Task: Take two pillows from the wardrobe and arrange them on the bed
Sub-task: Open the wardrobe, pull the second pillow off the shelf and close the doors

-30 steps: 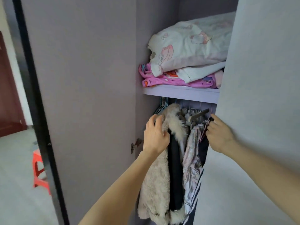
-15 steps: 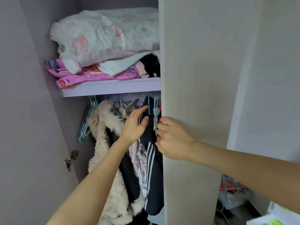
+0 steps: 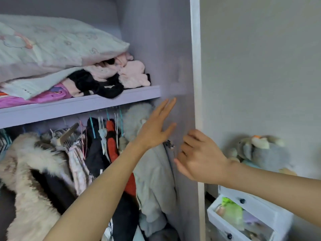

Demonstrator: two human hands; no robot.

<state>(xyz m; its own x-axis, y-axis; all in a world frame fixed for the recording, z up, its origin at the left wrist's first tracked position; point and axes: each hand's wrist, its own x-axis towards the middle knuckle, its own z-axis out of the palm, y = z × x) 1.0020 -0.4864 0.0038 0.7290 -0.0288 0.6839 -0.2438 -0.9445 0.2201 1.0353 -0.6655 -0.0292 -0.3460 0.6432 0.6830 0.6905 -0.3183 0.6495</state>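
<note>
Wardrobe (image 3: pixel 175 49): open, lilac inside, with one shelf (image 3: pixel 83 105) across it and clothes hanging below.
Pillows: one pillow (image 3: pixel 52 44) with a pale cartoon print lies on top of the pile at the left end of the shelf; I cannot make out a second among the folded things under it.
Pile under the pillow: one white knitted piece (image 3: pixel 31 86), one pink printed fabric (image 3: pixel 26 100) at the shelf's front edge, one black garment (image 3: pixel 97 84) and one pale pink fluffy item (image 3: pixel 133 73) towards the right end of the shelf.
Hanging clothes: a crowded row; I can pick out one cream fur coat (image 3: pixel 29 171) at the left, one red garment (image 3: pixel 112 146) in the middle and one grey jacket (image 3: pixel 152 180) at the right, against the wardrobe's side wall.
Left hand (image 3: pixel 154 129): grip wide, fingers straight and spread, holding nothing, in front of the top of the grey jacket near the right inner wall.
Right hand (image 3: pixel 199 157): fingers loosely curled beside the front edge of the wardrobe's right side panel; I cannot tell whether they grip the edge.
Outside, right: one grey plush toy (image 3: pixel 260 150) above one white drawer unit (image 3: pixel 251 214), whose two drawers stand open.
</note>
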